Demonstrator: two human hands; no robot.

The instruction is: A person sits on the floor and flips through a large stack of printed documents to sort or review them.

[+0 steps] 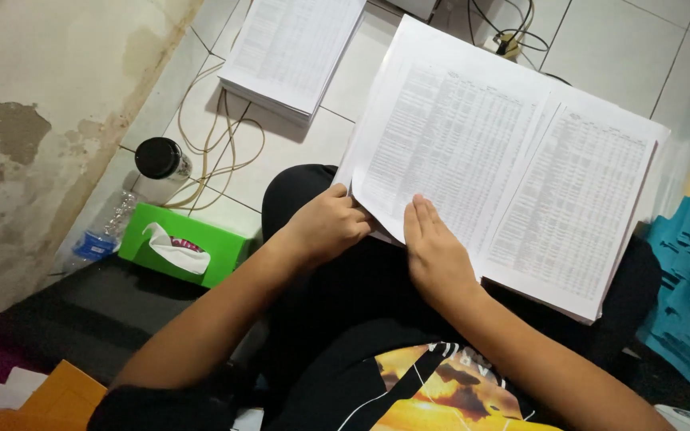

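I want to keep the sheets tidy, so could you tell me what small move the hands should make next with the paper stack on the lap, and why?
Probably lift the top sheet with the left hand, which already pinches its near corner, while the right hand lies flat on the page, pinning the stack beneath.

lap: printed sheets, both hands at their near edge
floor left: tissue box, bottle beside it
behind: second paper stack
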